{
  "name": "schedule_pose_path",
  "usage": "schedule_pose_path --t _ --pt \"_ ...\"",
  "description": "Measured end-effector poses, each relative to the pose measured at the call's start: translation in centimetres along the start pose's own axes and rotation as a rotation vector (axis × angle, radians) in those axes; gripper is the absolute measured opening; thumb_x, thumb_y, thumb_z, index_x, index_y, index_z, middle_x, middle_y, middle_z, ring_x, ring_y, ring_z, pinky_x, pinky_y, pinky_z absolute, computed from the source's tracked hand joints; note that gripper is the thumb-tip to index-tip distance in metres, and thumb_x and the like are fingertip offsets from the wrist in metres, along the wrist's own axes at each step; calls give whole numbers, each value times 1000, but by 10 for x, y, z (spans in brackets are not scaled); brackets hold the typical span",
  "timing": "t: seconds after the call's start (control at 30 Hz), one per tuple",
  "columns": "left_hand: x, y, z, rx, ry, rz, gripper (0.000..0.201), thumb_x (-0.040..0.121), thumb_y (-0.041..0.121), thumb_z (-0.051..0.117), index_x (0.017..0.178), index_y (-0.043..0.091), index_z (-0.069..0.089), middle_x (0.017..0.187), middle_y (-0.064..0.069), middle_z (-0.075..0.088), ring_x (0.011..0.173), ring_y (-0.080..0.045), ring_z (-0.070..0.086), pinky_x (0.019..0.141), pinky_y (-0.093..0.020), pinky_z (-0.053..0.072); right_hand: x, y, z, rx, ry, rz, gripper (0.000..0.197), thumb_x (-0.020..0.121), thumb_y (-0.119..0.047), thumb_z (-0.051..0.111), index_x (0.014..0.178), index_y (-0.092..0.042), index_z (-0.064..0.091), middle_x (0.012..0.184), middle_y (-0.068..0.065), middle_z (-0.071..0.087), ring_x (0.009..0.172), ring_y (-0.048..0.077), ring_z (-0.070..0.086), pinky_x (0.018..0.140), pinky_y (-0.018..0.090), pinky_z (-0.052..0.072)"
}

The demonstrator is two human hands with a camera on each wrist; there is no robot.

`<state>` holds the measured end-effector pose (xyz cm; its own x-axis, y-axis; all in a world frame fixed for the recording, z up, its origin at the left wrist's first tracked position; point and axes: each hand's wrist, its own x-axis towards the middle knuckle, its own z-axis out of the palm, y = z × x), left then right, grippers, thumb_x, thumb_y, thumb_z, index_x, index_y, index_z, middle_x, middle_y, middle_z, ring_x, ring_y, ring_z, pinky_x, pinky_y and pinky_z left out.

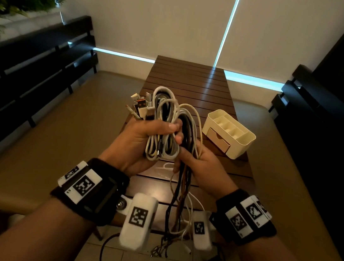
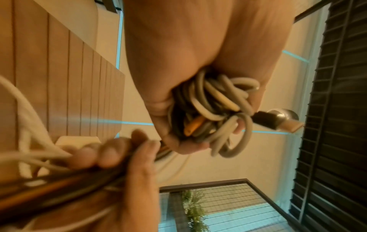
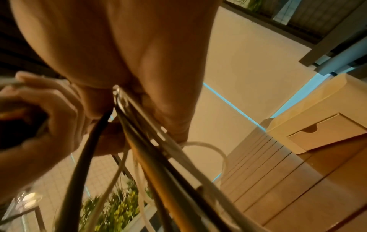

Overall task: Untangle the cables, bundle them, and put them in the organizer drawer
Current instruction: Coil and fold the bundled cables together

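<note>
Risk: the coiled cables at frame centre are held by finger pressure alone; no tie or wrap is visible. If the left hand relaxes, the loops are likely to spring apart and re-tangle. The loose tails hang from the right hand toward the lower centre of the frame, past the table edge; a pull on them could drag loops out of the coil or catch a connector on a strand. The drawer of the organizer, right of centre on the slatted table, appears closed, so a hand must be freed to open it, which weakens control of the bundle

Grip, left hand: fingers and thumb curled tightly round the middle of the coil, connectors protruding above at upper left of the bundle. The left wrist view confirms the wrap

Grip, right hand: fingers folded round the straight black, brown and white tails just below the coil, touching the left hand's fingertips. The right wrist view shows strands running through the closed palm
</note>
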<state>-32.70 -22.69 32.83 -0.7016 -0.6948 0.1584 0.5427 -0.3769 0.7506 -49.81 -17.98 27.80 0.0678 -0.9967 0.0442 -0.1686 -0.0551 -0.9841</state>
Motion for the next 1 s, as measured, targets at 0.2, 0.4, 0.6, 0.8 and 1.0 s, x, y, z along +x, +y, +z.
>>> schedule_pose_path --t 0.2,0.4,0.6,0.8,1.0 --pt "-5 3 -2 -66 -112 -57 42 81 0 60 121 12 56 83 -7 57 69 -16 61 65 -29 54 6 -13 -38 158 -80 -2 37 86 -40 60 122 -30 60 118 9 67 110 32 65 96 52 50" --pt "-4 12 -3 -84 -189 -56 65 75 2 75 133 13 48 87 -9 57 71 -19 63 63 -33 56 5 6 -22 33 -199 139 69 95 -71 12 109 -40 72 113 1 72 115 23 64 110 54 36" --pt "-11 18 -19 -49 -142 -52 64 74 7 76 132 17 49 89 -6 56 73 -15 61 65 -27 52 10 26 -42 -575 -104 470 75 96 -70 12 117 -23 67 118 -3 66 110 14 60 102 36 40" --pt "-13 16 -21 -41 -136 -59 65 73 8 78 131 16 50 87 -5 57 72 -16 61 63 -28 54 18 26 -51 -588 311 241 40 99 -49 49 91 -18 73 90 8 70 86 22 63 83 44 54" --pt "-12 13 -22 -42 -160 -93 68 74 7 77 134 17 47 85 -6 55 70 -16 61 62 -31 54 17 -16 -35 -306 563 -315 20 92 -30 62 83 -12 68 81 -8 65 82 4 58 74 18 45"
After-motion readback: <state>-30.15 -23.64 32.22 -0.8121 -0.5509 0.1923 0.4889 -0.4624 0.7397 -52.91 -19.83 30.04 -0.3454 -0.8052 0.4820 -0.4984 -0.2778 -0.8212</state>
